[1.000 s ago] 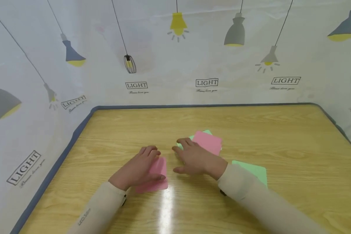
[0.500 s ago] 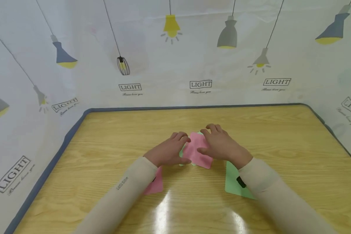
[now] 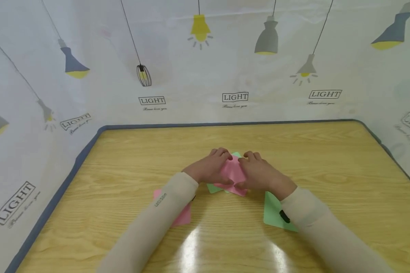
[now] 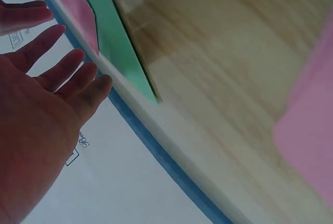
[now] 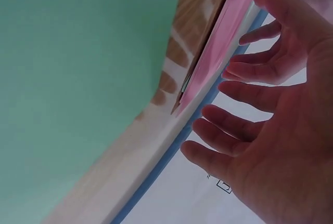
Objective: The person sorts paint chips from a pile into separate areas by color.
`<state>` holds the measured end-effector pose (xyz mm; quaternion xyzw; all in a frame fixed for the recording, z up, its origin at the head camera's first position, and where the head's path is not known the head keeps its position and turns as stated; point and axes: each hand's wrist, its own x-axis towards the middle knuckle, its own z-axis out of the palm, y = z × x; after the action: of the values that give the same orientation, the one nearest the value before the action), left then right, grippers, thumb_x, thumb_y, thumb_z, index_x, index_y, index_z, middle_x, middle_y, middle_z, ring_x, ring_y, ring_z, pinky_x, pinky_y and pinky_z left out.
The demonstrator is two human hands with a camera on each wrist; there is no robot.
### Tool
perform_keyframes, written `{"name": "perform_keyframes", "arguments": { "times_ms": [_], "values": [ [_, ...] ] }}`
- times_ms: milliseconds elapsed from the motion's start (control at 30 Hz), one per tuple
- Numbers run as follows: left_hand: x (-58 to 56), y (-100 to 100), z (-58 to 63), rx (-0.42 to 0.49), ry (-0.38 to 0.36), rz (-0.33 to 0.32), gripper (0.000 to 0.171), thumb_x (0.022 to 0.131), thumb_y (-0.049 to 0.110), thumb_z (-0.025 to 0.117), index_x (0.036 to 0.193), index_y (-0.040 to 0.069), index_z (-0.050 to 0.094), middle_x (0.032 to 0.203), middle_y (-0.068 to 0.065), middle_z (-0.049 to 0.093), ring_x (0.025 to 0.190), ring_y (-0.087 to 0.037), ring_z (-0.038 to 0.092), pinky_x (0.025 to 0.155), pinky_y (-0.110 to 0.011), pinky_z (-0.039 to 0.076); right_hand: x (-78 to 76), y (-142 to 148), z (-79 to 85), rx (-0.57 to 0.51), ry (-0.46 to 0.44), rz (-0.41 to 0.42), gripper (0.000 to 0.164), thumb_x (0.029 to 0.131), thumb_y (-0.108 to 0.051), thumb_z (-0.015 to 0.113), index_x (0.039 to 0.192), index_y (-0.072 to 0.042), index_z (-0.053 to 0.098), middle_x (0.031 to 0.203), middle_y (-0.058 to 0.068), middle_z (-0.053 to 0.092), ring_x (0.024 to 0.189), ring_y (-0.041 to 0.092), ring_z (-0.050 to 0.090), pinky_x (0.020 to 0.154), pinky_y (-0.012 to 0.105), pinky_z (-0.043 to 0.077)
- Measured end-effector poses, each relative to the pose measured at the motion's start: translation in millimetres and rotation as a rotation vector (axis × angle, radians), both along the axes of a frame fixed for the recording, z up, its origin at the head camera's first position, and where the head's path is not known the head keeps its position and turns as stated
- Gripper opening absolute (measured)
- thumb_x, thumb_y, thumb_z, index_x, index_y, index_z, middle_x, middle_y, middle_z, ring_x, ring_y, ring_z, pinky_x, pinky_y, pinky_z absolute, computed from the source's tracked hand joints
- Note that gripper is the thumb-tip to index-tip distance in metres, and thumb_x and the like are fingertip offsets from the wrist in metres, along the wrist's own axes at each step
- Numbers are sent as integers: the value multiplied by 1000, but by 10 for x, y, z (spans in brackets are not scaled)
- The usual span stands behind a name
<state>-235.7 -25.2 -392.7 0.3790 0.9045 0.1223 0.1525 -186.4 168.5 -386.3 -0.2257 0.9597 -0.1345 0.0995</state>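
Note:
Both hands hover around a pink square sheet point(image 3: 235, 172) lying askew on a green sheet point(image 3: 213, 188) in the middle of the table. On the left side of the pair is the left hand point(image 3: 212, 167), fingers loosely bent and thumb toward the near edge. Facing it from the right, the right hand point(image 3: 261, 174) has its thumb close to the other thumb. Neither wrist view shows a pinch; whether fingertips touch the pink sheet point(image 4: 78, 5) I cannot tell. Under the left forearm lies another pink sheet point(image 3: 183, 217), and by the right wrist another green sheet point(image 3: 271, 212).
The wood-grain table point(image 3: 140, 151) has a blue border point(image 3: 177, 125) along its back and sides. Behind it hangs a white sheet point(image 3: 177, 57) printed with lamps and the word LIGHT. Long pale sleeves point(image 3: 150, 220) cover both forearms.
The left hand has left the left pink sheet and moved right to the central pair. The right hand moved right across that pair, then slightly back toward the left hand. The camera view has shifted slightly.

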Motion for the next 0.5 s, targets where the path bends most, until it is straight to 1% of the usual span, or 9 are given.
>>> {"name": "perform_keyframes", "arguments": {
  "times_ms": [100, 233, 300, 367, 500],
  "values": [
    [-16, 59, -32, -34, -6, -1, 77, 84, 51, 72, 141, 10, 45, 146, -5, 34, 133, -23, 30, 105, -33, 37, -5, 1, -30, -9, 7, 15, 71, 84, -38, 75, 134, 6, 50, 136, 29, 40, 125, 44, 37, 99, 54, 40],
    [-17, 107, -48, -64, -16, 7, 92, 78, 63, 72, 146, 11, 39, 152, -7, 29, 138, -25, 25, 107, -37, 35, -7, -4, -60, -24, 13, 39, 70, 84, -38, 75, 133, 5, 50, 132, 28, 42, 121, 44, 39, 96, 54, 43],
    [-20, 122, -50, -70, -17, 0, 96, 76, 65, 72, 148, 11, 37, 154, -8, 26, 139, -26, 23, 108, -38, 34, -8, -3, -72, -24, 14, 39, 72, 84, -39, 75, 134, 6, 49, 130, 27, 43, 118, 43, 40, 94, 53, 44],
    [-28, 131, -53, -72, -18, -8, 96, 77, 64, 72, 149, 12, 36, 156, -8, 23, 141, -28, 21, 108, -39, 34, -9, 0, -80, -26, 12, 36, 74, 83, -39, 74, 135, 7, 48, 127, 27, 44, 116, 42, 41, 92, 52, 45],
    [-47, 140, -59, -72, -33, -30, 89, 80, 56, 74, 149, 13, 36, 159, -10, 18, 143, -30, 17, 106, -42, 36, -17, 14, -89, -45, -19, 21, 75, 82, -37, 75, 137, 6, 47, 123, 25, 44, 112, 40, 40, 88, 51, 47]
  ]
}}
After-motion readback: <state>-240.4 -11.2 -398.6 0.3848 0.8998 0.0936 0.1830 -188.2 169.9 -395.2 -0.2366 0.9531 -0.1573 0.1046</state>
